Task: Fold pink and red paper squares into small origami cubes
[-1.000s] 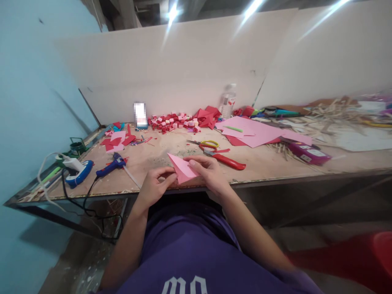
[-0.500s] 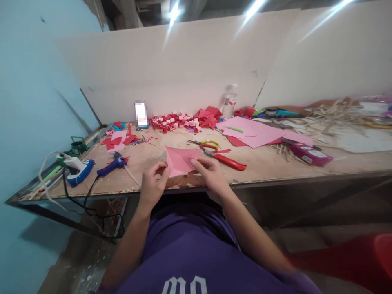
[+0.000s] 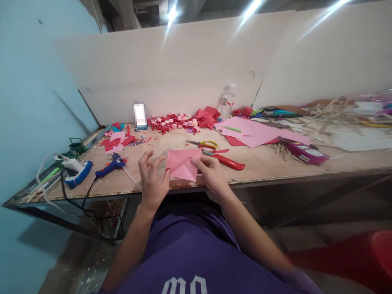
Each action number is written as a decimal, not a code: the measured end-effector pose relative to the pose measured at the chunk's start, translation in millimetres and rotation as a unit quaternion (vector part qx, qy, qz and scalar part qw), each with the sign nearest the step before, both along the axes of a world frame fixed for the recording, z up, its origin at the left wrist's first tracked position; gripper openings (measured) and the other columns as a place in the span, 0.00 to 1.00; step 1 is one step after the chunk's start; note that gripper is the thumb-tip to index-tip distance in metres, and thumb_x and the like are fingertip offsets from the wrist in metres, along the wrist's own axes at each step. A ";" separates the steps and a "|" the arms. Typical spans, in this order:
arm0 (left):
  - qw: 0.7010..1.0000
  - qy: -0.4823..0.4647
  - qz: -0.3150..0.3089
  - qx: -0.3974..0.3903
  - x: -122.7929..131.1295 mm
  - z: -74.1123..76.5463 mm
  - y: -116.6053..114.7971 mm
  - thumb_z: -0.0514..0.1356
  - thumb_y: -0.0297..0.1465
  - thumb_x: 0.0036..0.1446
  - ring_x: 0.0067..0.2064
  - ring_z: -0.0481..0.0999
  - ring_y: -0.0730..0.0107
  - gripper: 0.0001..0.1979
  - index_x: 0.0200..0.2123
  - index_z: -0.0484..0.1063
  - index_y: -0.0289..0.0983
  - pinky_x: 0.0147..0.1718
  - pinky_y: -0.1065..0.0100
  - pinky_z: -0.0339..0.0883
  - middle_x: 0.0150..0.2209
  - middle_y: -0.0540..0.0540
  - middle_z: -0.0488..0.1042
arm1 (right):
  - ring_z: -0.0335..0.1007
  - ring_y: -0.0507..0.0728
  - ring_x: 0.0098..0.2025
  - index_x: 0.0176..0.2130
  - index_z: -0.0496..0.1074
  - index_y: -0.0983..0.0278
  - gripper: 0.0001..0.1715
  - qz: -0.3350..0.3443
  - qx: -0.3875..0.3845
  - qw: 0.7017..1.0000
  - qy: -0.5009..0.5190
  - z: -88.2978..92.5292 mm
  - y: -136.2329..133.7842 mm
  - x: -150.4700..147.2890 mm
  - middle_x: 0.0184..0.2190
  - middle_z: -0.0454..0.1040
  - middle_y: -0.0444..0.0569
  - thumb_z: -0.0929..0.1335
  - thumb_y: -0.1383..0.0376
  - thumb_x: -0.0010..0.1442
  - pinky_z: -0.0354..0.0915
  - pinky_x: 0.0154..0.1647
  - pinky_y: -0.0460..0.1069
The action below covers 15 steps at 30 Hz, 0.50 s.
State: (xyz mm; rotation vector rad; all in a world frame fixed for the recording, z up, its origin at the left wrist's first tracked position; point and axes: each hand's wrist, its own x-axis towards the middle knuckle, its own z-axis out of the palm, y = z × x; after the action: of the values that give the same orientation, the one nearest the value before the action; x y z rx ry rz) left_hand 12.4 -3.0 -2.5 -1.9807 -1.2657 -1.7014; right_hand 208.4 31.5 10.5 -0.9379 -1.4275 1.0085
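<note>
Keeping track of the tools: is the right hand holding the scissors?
No, the right hand pinches the creased pink paper, while the scissors lie on the table beyond it.

"Where are we looking?"
"A craft workshop. A glue gun is lying toward the front left corner of the tabletop, and little blocks are sitting near its back edge."
</note>
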 end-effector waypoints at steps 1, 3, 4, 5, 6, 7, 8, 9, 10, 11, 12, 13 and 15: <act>1.000 0.001 0.013 0.009 0.3 -1.3 -0.2 0.64 0.24 0.59 0.65 0.66 0.52 0.19 0.53 0.70 0.39 0.58 0.52 0.68 0.60 0.35 0.63 | 0.66 0.55 0.28 0.25 0.73 0.64 0.28 -0.001 0.004 1.000 -0.004 0.4 -0.1 0.1 0.23 0.71 0.46 0.74 0.42 0.53 0.65 0.29 0.49; 0.999 0.013 0.031 0.030 0.3 -5.3 0.3 0.65 0.23 0.58 0.68 0.62 0.48 0.23 0.56 0.68 0.39 0.59 0.50 0.67 0.64 0.33 0.59 | 0.65 0.55 0.27 0.24 0.72 0.64 0.28 -0.001 0.007 1.000 -0.007 0.8 -0.1 0.1 0.22 0.70 0.46 0.74 0.42 0.52 0.64 0.28 0.48; 0.998 0.033 0.036 0.043 0.2 -7.8 0.8 0.64 0.23 0.58 0.68 0.61 0.47 0.23 0.56 0.68 0.39 0.60 0.49 0.66 0.65 0.33 0.58 | 0.64 0.54 0.27 0.23 0.71 0.64 0.28 -0.001 0.006 1.000 -0.005 0.9 -0.1 0.0 0.22 0.69 0.45 0.74 0.42 0.52 0.64 0.28 0.48; 0.996 0.064 0.037 0.054 0.0 -10.3 1.2 0.63 0.22 0.59 0.68 0.62 0.48 0.21 0.55 0.70 0.40 0.60 0.49 0.66 0.64 0.33 0.60 | 0.63 0.54 0.26 0.23 0.70 0.63 0.29 -0.002 0.005 1.000 0.001 1.0 -0.1 -0.2 0.21 0.68 0.45 0.75 0.43 0.51 0.63 0.27 0.48; 0.992 0.102 0.032 0.061 -0.2 -12.4 1.4 0.62 0.21 0.60 0.67 0.63 0.49 0.19 0.54 0.71 0.40 0.60 0.50 0.65 0.63 0.34 0.63 | 0.62 0.53 0.25 0.22 0.68 0.63 0.29 -0.004 0.001 1.000 0.008 1.0 0.0 -0.4 0.21 0.67 0.44 0.75 0.43 0.51 0.62 0.26 0.48; 0.987 0.144 0.020 0.063 -0.2 -14.0 1.4 0.61 0.21 0.61 0.65 0.66 0.50 0.17 0.52 0.73 0.40 0.60 0.51 0.64 0.61 0.35 0.67 | 0.60 0.52 0.24 0.21 0.67 0.63 0.29 -0.004 -0.005 1.000 0.017 1.1 0.0 -0.7 0.20 0.65 0.44 0.75 0.43 0.50 0.61 0.25 0.48; 0.981 0.182 0.001 0.060 -0.1 -14.7 1.1 0.60 0.21 0.61 0.63 0.69 0.52 0.16 0.50 0.75 0.41 0.60 0.52 0.64 0.59 0.36 0.71 | 0.58 0.51 0.23 0.20 0.65 0.63 0.30 -0.005 -0.013 1.000 0.028 1.2 -0.1 -1.0 0.19 0.64 0.43 0.75 0.44 0.50 0.59 0.24 0.47; 0.975 0.214 -0.021 0.050 0.2 -14.5 0.5 0.59 0.21 0.62 0.61 0.71 0.53 0.15 0.49 0.75 0.41 0.60 0.52 0.63 0.56 0.37 0.74 | 0.56 0.50 0.22 0.20 0.64 0.63 0.30 -0.005 -0.021 0.999 0.039 1.3 -0.2 -1.2 0.19 0.62 0.42 0.75 0.44 0.50 0.58 0.23 0.47; 0.970 0.235 -0.044 0.038 0.8 -13.4 -0.3 0.58 0.22 0.63 0.60 0.73 0.55 0.14 0.50 0.76 0.41 0.61 0.52 0.62 0.55 0.39 0.77 | 0.54 0.50 0.22 0.19 0.62 0.62 0.31 -0.004 -0.029 0.998 0.048 1.5 -0.4 -1.4 0.18 0.60 0.42 0.75 0.44 0.50 0.56 0.22 0.47; 0.967 0.245 -0.063 0.023 1.7 -11.6 -1.1 0.58 0.24 0.64 0.59 0.74 0.55 0.14 0.51 0.76 0.41 0.62 0.52 0.61 0.54 0.39 0.78 | 0.53 0.49 0.21 0.19 0.61 0.62 0.31 -0.002 -0.035 0.998 0.057 1.7 -0.7 -1.4 0.18 0.59 0.41 0.76 0.45 0.50 0.55 0.22 0.47; 0.966 0.249 -0.077 0.009 2.7 -9.5 -1.9 0.58 0.26 0.65 0.59 0.74 0.56 0.15 0.52 0.75 0.40 0.63 0.52 0.59 0.54 0.40 0.79 | 0.52 0.49 0.21 0.19 0.61 0.62 0.31 0.001 -0.039 0.997 0.063 2.0 -1.0 -1.4 0.18 0.58 0.41 0.76 0.46 0.49 0.54 0.22 0.47; 0.965 0.249 -0.085 -0.004 3.7 -7.4 -2.6 0.59 0.28 0.65 0.58 0.75 0.55 0.15 0.54 0.74 0.40 0.64 0.50 0.57 0.54 0.40 0.79 | 0.52 0.49 0.21 0.19 0.61 0.62 0.31 0.006 -0.040 0.997 0.066 2.2 -1.3 -1.3 0.18 0.58 0.40 0.77 0.46 0.49 0.54 0.22 0.47; 0.965 0.245 -0.088 -0.020 5.5 -4.4 -3.3 0.61 0.34 0.64 0.58 0.75 0.53 0.19 0.57 0.73 0.40 0.65 0.48 0.55 0.54 0.39 0.79 | 0.51 0.49 0.21 0.19 0.60 0.62 0.31 0.017 -0.038 0.997 0.064 2.7 -2.0 -1.0 0.18 0.57 0.40 0.77 0.47 0.49 0.53 0.21 0.46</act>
State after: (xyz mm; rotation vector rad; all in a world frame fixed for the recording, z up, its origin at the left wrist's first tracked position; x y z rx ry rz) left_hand 17.9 -6.3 -6.9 -2.3963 -0.9752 -1.1382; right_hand 207.5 29.5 13.1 -0.8895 -1.3088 1.1337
